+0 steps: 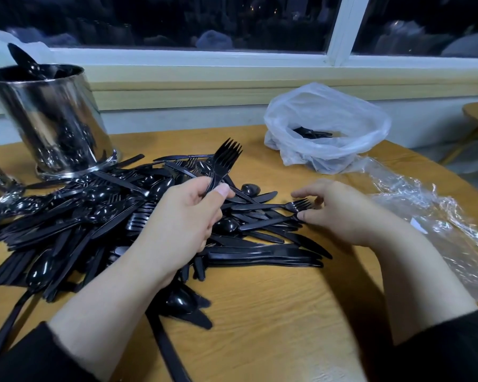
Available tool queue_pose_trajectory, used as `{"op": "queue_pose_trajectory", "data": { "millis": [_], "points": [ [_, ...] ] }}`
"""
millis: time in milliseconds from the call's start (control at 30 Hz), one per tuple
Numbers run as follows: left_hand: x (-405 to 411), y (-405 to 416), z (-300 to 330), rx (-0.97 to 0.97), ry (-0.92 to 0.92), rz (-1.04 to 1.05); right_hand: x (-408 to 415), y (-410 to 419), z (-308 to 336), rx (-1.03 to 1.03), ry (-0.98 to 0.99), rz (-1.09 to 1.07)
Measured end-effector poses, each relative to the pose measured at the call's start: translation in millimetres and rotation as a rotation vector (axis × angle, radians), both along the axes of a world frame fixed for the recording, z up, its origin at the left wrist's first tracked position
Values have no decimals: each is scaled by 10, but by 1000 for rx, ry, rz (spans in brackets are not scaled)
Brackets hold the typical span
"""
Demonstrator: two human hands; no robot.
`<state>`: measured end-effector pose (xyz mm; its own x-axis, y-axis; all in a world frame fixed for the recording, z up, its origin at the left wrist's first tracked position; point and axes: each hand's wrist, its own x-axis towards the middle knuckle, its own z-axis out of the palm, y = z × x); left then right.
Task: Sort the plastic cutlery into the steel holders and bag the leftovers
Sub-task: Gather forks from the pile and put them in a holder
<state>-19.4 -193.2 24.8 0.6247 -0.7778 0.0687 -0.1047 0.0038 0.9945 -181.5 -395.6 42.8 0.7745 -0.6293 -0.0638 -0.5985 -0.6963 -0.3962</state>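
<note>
black cutlery pile [100, 216] beside upright steel holder [53, 119]; white bag [326, 125] holds forks.

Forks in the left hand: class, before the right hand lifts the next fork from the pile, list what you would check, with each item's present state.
1. Left hand has firm hold of its forks: ok, tines up, handles pinched.
2. Right hand on a single fork: cannot tell, fingertips only touch its tines.
3. Steel holder upright with room: ok, standing; how full, cannot tell.
4. White bag open for leftovers: ok, mouth open, a few pieces inside.
5. Clear wrap out of the way: ok, beside the right arm.
</note>
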Motion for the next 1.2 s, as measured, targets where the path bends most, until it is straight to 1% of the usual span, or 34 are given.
{"op": "queue_pose_trajectory", "data": {
  "millis": [133, 500, 633, 733, 967, 1200],
  "points": [
    [6, 7, 1, 21, -24, -5, -8, 5, -43, -2, 56, -5],
    [-3, 9, 0, 45, -36, 3, -19, -85, -144, 58, -79, -50],
    [-11, 13, -11, 55, -40, -4, -29, -119, -155, 54, -51, -89],
    [-12, 5, -12, 57, -43, 8, -31, -124, -166, 71, -75, -100],
    [-16, -1, -19, 64, -60, 2, -25, -125, -187, 100, -108, -95],
    [-7, -2, -29, 68, -70, 5, -4, -89, -174, 127, -80, -78]
  ]
}}
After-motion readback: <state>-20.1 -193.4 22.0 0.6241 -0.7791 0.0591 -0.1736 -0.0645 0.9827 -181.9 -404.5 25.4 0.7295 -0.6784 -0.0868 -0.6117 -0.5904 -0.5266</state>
